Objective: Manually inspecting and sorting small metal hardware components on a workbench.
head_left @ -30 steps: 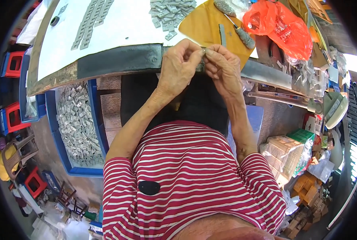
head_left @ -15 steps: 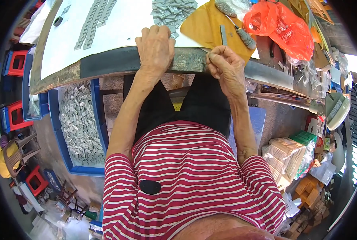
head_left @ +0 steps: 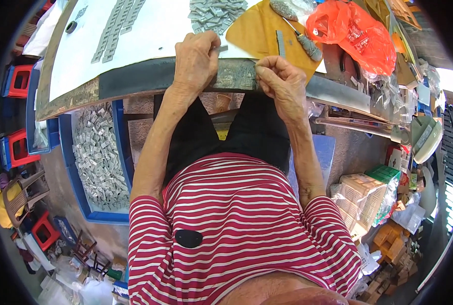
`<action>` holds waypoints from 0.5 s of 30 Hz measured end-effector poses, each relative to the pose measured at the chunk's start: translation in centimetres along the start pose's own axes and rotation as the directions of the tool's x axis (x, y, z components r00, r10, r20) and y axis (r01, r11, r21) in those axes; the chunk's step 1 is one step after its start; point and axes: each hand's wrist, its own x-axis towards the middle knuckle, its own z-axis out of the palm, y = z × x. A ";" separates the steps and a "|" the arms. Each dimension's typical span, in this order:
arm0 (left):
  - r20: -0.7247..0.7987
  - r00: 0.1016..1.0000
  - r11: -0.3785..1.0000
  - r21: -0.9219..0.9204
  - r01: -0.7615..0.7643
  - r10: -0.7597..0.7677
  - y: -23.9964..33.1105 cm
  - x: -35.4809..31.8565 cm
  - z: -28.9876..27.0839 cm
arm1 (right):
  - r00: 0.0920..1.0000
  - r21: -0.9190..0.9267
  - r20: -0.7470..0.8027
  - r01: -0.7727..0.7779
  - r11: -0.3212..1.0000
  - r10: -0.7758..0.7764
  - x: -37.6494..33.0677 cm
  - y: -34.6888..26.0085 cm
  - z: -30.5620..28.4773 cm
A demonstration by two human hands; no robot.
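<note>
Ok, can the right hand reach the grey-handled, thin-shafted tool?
Probably yes: the right hand is near the thin-shafted tool, which lies uncovered on the mustard sheet with nothing visible between. Whether the pinched fingers hold anything is unclear.

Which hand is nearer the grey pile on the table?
Left. The left hand is just in front of the grey pile; the right hand is farther off, toward its right.

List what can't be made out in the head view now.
Head view:
Left hand: whether it grips the grey piece, hidden by the hand itself.
Right hand: whether its pinch holds anything, too small to tell.
Grey pile: its far end, cut off by the top edge.
</note>
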 end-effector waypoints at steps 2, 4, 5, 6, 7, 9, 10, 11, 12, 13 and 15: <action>-0.031 0.999 0.997 -0.072 0.016 -0.018 0.2 0.0 -0.2 | 1.000 -0.008 0.004 0.003 1.000 -0.003 0.1 -0.1 0.2; -0.050 0.998 0.991 -0.128 0.029 -0.036 0.2 0.0 -0.5 | 0.999 -0.023 0.015 0.032 0.999 -0.032 0.2 -0.2 0.3; -0.066 0.996 0.982 -0.184 0.042 -0.055 0.4 0.1 -0.7 | 0.999 -0.024 0.017 0.035 0.999 -0.035 0.3 -0.4 0.4; -0.069 0.996 0.982 -0.183 0.041 -0.054 0.6 0.0 -1.1 | 0.999 -0.014 0.013 0.039 0.999 -0.039 0.3 -0.6 0.5; 0.067 0.973 0.899 -0.374 0.229 -0.220 1.3 0.2 -1.8 | 0.999 -0.005 0.005 0.042 0.999 -0.042 0.4 -0.8 0.6; 0.234 0.910 0.747 -0.519 0.415 -0.343 2.1 0.4 -2.4 | 0.999 -0.003 0.001 0.048 0.999 -0.048 0.7 -1.2 0.6; 0.225 0.915 0.679 -0.617 0.399 -0.334 2.3 0.3 -2.7 | 0.999 0.000 0.007 0.052 0.999 -0.052 0.8 -1.5 0.8; 0.215 0.921 0.600 -0.705 0.377 -0.326 2.5 0.2 -2.9 | 0.999 0.000 0.010 0.051 0.999 -0.051 0.9 -1.7 1.0; 0.215 0.920 0.599 -0.705 0.378 -0.328 2.7 0.2 -3.2 | 0.996 0.009 0.024 0.080 0.997 -0.080 1.1 -1.9 1.3; 0.232 0.920 0.529 -0.762 0.373 -0.314 3.0 0.1 -3.5 | 0.993 0.019 0.038 0.108 0.994 -0.108 1.2 -2.0 1.6; 0.250 0.921 0.452 -0.813 0.368 -0.300 3.4 -0.1 -3.8 | 0.991 0.011 0.067 0.116 0.993 -0.117 1.5 -2.2 2.0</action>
